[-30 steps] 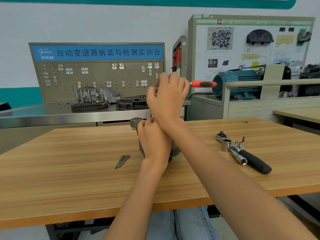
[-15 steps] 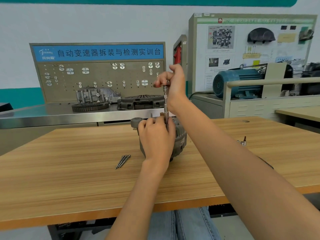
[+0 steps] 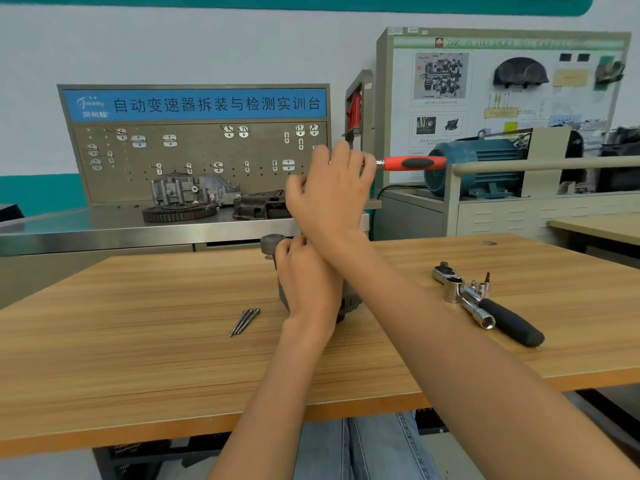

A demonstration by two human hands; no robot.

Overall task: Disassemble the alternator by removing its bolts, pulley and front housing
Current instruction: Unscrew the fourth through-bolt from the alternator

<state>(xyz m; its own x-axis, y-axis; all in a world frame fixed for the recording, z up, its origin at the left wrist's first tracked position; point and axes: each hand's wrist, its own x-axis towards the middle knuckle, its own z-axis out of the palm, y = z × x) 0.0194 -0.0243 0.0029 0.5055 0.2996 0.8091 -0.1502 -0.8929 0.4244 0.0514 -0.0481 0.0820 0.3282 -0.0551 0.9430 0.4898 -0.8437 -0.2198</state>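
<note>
Sitting mid-surface (image 3: 138, 341), the alternator (image 3: 349, 303) was mostly hidden behind the left hand (image 3: 304, 278), which curled round its top. Right hand (image 3: 329, 195) hovered straight above, wrapped round the head of a red ratchet (image 3: 412, 163), handle pointing right; the drive axis ran vertical, I'd guess. Spare ratchet (image 3: 485, 303) lay well right, removed bolts (image 3: 244, 322) just left. Nothing blocked the swing.

A blue-titled pegboard (image 3: 194, 143) stands far left behind a steel bench (image 3: 104, 230) carrying a toothed gear ring (image 3: 179, 213) and grey castings (image 3: 194, 190). Far right, a blue electric motor (image 3: 474, 168) sits below a display panel (image 3: 502, 81).
</note>
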